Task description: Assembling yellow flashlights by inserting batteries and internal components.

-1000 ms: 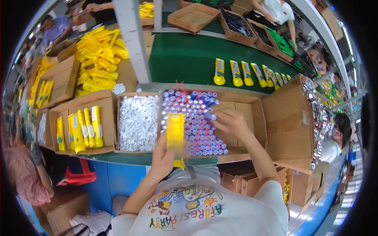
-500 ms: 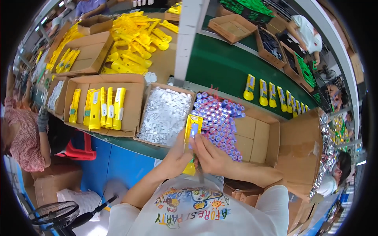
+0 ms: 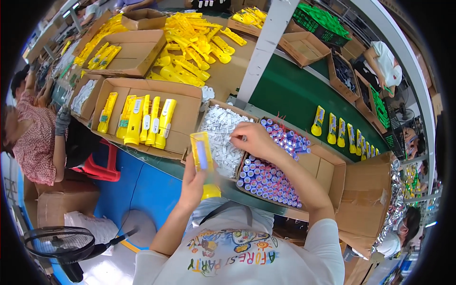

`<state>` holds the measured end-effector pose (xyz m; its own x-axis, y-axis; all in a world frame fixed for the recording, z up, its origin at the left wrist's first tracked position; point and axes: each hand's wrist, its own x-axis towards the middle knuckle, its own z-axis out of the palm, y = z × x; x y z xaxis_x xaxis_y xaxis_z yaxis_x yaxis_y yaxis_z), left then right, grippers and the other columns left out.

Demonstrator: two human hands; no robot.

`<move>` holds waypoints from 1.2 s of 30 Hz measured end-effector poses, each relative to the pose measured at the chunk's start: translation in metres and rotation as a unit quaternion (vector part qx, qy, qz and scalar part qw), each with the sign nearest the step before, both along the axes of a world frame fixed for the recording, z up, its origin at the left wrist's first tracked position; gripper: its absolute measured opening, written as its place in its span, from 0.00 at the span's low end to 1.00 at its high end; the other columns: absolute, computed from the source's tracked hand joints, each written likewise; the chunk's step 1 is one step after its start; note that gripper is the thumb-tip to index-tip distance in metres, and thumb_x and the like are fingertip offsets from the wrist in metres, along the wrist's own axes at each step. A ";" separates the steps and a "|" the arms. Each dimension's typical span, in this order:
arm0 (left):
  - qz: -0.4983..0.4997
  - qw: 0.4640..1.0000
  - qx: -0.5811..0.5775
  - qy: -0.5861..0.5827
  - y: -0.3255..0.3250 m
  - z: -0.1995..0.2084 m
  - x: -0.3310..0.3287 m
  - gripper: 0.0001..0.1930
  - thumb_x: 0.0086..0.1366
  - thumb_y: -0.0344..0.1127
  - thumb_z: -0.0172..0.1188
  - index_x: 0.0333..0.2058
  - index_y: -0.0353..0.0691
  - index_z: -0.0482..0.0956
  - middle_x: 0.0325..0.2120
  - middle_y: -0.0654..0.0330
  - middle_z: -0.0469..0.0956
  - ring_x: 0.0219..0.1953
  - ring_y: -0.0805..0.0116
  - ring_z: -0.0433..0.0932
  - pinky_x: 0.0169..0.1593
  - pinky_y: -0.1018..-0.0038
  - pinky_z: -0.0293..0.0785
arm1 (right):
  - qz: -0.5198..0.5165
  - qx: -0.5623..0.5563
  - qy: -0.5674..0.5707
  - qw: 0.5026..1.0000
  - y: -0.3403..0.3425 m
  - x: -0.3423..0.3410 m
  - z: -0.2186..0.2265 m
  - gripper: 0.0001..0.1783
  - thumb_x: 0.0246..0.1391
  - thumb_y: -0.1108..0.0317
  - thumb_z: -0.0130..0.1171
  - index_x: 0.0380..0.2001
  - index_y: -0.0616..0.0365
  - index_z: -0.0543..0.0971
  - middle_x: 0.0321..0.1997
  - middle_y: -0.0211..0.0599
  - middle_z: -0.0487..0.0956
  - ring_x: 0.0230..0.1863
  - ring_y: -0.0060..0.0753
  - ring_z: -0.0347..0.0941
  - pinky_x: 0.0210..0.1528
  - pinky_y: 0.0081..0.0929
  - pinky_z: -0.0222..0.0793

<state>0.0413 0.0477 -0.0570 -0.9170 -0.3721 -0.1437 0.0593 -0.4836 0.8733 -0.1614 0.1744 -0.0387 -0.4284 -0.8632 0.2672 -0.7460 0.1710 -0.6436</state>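
Observation:
My left hand (image 3: pixel 194 183) grips a yellow torch-shaped housing (image 3: pixel 203 163) upright in front of my chest. My right hand (image 3: pixel 251 138) reaches forward over a cardboard box of small white parts (image 3: pixel 219 132), fingertips pinched at its right edge; whether a part is between them I cannot tell. Just right of that hand lies a box of blue and red cylindrical cells (image 3: pixel 270 175) standing on end.
A box with several yellow housings (image 3: pixel 142 118) sits to my left. More yellow parts (image 3: pixel 194 47) are heaped further back. Yellow units (image 3: pixel 332 129) stand on a green conveyor belt (image 3: pixel 289 92). A person in a patterned top (image 3: pixel 35 142) sits at left. A fan (image 3: pixel 59 244) stands on the floor.
My right hand has gone from the cells box, back to the yellow housing, then forward to the white parts box. The view has swung left; the left hand still holds the housing.

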 end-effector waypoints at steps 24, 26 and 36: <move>-0.178 0.983 -0.009 -0.038 0.019 0.004 -0.001 0.24 0.73 0.42 0.41 0.63 0.45 0.49 0.39 0.53 0.73 0.31 0.68 0.77 0.34 0.70 0.78 | -0.044 -0.085 -0.263 0.960 0.008 0.043 0.018 0.11 0.60 0.68 0.56 0.45 0.55 0.73 0.40 0.27 0.74 0.41 0.19 0.68 0.40 0.21 0.65; -0.165 0.986 -0.007 -0.028 0.021 0.004 -0.001 0.23 0.73 0.41 0.42 0.63 0.45 0.49 0.39 0.53 0.72 0.30 0.69 0.76 0.33 0.71 0.77 | -0.080 -0.108 -0.090 0.987 0.006 0.047 0.016 0.08 0.56 0.67 0.59 0.38 0.56 0.76 0.41 0.32 0.75 0.43 0.28 0.69 0.44 0.27 0.64; -0.142 0.982 -0.123 0.018 0.023 0.010 -0.012 0.26 0.71 0.36 0.47 0.61 0.37 0.47 0.35 0.56 0.70 0.27 0.72 0.74 0.29 0.74 0.73 | -0.175 -0.109 -0.004 0.978 0.022 0.052 0.026 0.10 0.45 0.66 0.69 0.25 0.57 0.77 0.39 0.34 0.74 0.46 0.38 0.67 0.51 0.34 0.59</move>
<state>0.0293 0.0708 -0.0472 -0.9917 -0.1196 -0.0480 -0.0154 -0.2603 0.9654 -0.1096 0.1964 -0.0124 -0.6905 -0.5855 0.4248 -0.6614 0.2733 -0.6985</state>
